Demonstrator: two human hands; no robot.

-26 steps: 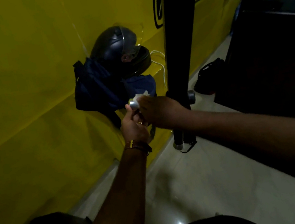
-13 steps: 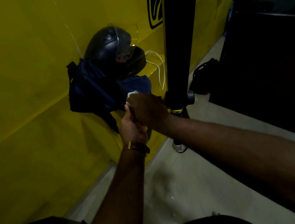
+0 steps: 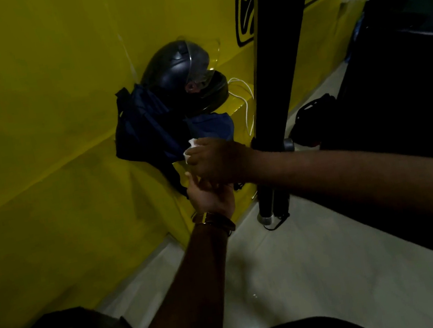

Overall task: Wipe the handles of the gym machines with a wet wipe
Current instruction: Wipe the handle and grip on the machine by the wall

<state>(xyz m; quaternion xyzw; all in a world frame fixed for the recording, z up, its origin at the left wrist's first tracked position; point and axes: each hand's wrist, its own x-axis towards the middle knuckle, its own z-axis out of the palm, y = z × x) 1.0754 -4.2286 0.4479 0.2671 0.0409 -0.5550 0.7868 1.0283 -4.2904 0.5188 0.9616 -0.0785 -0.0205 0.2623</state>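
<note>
- Wall [image 3: 26, 110]: you face plain yellow, with a black outlined graphic [image 3: 245, 8] at upper right.
- Helmet [image 3: 178, 69]: glossy black, clear visor.
- Bag [image 3: 145, 127]: dark navy blue.
- Cord [image 3: 244, 101]: white.
- Machine post [image 3: 276, 52]: black, with a silver cap [image 3: 266, 218] at its foot.
- Wet wipe [image 3: 191, 148]: white.
- Floor [image 3: 302, 279]: pale glossy tile.
- Your wristband [image 3: 215, 220]: brown with a gold accent.

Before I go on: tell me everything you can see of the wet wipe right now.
Only a small part of the wet wipe shows: a crumpled white wad, soft and cloth-like, poking out past the fingers of the right hand, which curls over it. The left hand sits just beneath, touching the right. Whatever the wipe presses on is hidden. Behind it hangs a dark blue bag against the yellow wall.
</note>
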